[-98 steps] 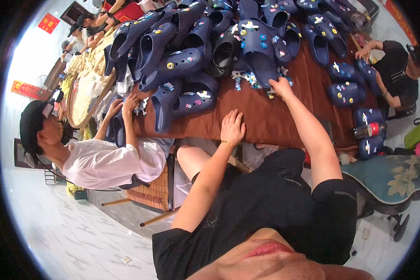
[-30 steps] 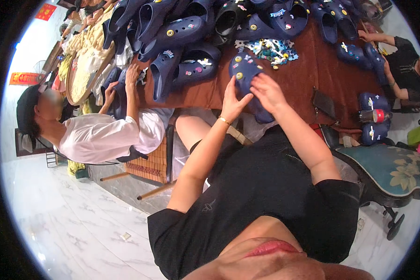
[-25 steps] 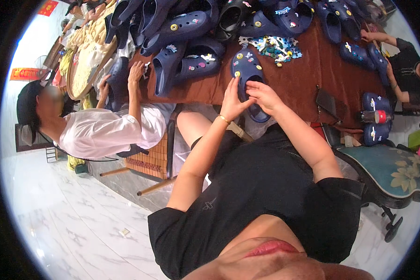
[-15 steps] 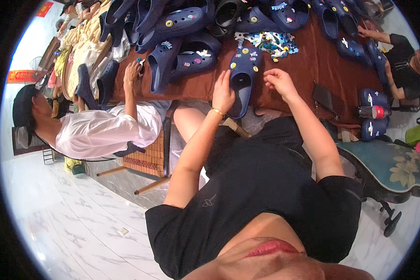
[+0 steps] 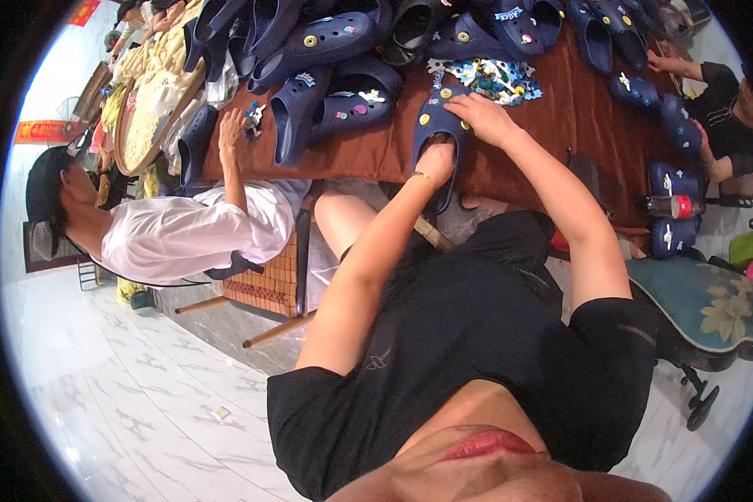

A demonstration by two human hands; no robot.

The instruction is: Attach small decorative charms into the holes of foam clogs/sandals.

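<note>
A navy clog point(image 5: 444, 126) with yellow and coloured charms on its upper lies at the table's near edge, toe pointing away. My left hand point(image 5: 433, 163) reaches into its foot opening; the fingers are hidden inside. My right hand point(image 5: 484, 117) curves over the right side of the clog's upper, fingertips against it near the charms. Whether a charm is between those fingertips I cannot make out. Just beyond the toe lies a pile of blue, white and yellow charms point(image 5: 495, 79). A navy clog with charms point(image 5: 351, 109) stands to the left.
The brown-covered table point(image 5: 552, 109) bears many more navy clogs at the back. On the left a person in white point(image 5: 201, 234) reaches toward small charms. At right, another person's hand touches clogs beside a bottle point(image 5: 673, 206). A chair point(image 5: 703, 301) stands at right.
My left hand has gone from the clog's left side into its opening. My right hand has moved left onto the clog's upper.
</note>
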